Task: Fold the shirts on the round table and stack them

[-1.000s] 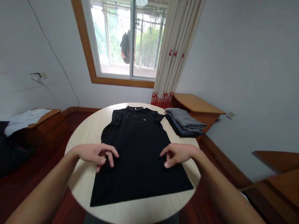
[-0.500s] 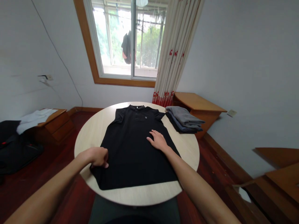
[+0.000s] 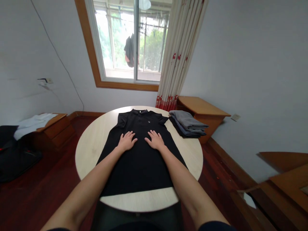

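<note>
A black polo shirt (image 3: 141, 170) lies spread out, front side up, on a round pale wooden table (image 3: 89, 150). Its collar points toward the window and its hem toward me. My left hand (image 3: 127, 141) rests on the left part of the chest with fingers spread. On the right part, below the small chest logo, my right hand (image 3: 155, 140) lies with its fingers apart too. Neither hand grips the cloth. My forearms cover parts of the shirt's side edges.
A stack of folded clothes (image 3: 187, 123), grey on top, sits at the table's right edge. Behind it stands a wooden desk (image 3: 204, 107), beside a curtain (image 3: 176, 64). A low wooden cabinet (image 3: 55, 131) with white cloth is at the left, near a black bag (image 3: 19, 160).
My left hand has let go of the shirt's lower left edge and moved up onto the chest, now spread. My right hand has shifted slightly up and left. The shirt's lower left side lies flatter.
</note>
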### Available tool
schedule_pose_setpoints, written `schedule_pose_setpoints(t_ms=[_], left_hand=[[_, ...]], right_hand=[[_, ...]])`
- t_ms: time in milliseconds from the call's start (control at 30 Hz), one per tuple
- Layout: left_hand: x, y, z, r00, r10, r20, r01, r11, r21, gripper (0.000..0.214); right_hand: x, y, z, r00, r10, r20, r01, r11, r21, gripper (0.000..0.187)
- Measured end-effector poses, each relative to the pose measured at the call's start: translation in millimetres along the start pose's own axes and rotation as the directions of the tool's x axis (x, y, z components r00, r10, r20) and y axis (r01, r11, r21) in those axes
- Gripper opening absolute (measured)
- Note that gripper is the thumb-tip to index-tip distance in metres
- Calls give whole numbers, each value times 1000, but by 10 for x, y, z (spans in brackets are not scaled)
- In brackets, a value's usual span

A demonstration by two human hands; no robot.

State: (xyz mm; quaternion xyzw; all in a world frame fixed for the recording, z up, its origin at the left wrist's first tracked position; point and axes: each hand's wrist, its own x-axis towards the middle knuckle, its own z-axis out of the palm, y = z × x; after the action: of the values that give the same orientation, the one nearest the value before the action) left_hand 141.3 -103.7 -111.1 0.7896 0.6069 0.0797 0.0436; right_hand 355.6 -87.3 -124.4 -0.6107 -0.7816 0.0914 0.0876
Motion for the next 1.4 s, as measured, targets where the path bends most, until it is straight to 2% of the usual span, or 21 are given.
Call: schedule_pose_setpoints(t_ms=[100, 300, 400, 500, 667, 833, 933, 1000, 1033, 1100, 1167, 1233, 1300, 1400], left_hand=[[35, -220, 159, 998, -61, 10, 61, 998, 0, 63], [-32, -744, 106, 968, -250, 15, 249, 967, 53, 72], [-89, -898, 82, 951, -309, -9, 308, 948, 80, 73], [-139, -931, 82, 945, -328, -6, 327, 940, 96, 74], [-279, -847, 92, 942, -334, 6, 332, 937, 111, 74], [-584, -754, 98, 942, -336, 9, 331, 932, 149, 74], [-742, -683, 52, 929, -369, 37, 358, 919, 168, 70], [-764, -565, 3, 901, -428, 67, 408, 890, 201, 67], [-741, -471, -17, 895, -440, 74, 416, 882, 219, 65], [-633, -221, -24, 928, -367, 70, 343, 912, 224, 62], [-470, 62, 28, 987, -153, 55, 142, 976, 163, 60], [-301, 280, 125, 998, -13, 62, 8, 996, 88, 60], [-167, 343, 216, 998, 31, 54, -33, 998, 51, 59], [-64, 94, 246, 999, -16, 34, 14, 999, 48, 61]], right_hand=[[-70, 256, -2, 996, 84, -19, -84, 996, -24, 73], [-210, 745, -59, 962, 261, -78, -267, 960, -81, 77], [-240, 843, -62, 956, 285, -74, -291, 951, -99, 78], [-265, 836, -74, 954, 291, -64, -297, 948, -115, 78], [-417, 744, -109, 954, 296, -54, -301, 945, -126, 76], [-738, 676, -102, 949, 313, -33, -315, 938, -147, 76], [-892, 619, -165, 935, 353, 35, -343, 925, -166, 77], [-905, 510, -256, 914, 391, 104, -366, 909, -200, 77], [-877, 423, -304, 911, 393, 125, -362, 907, -218, 75], [-755, 181, -370, 938, 322, 128, -290, 931, -220, 71], [-582, -106, -360, 988, 123, 89, -110, 984, -142, 68], [-407, -351, -269, 993, -64, 103, 68, 997, -37, 66], [-270, -459, -139, 983, -140, 119, 136, 990, 35, 64], [-161, -291, 0, 993, -94, 74, 92, 995, 36, 66]])
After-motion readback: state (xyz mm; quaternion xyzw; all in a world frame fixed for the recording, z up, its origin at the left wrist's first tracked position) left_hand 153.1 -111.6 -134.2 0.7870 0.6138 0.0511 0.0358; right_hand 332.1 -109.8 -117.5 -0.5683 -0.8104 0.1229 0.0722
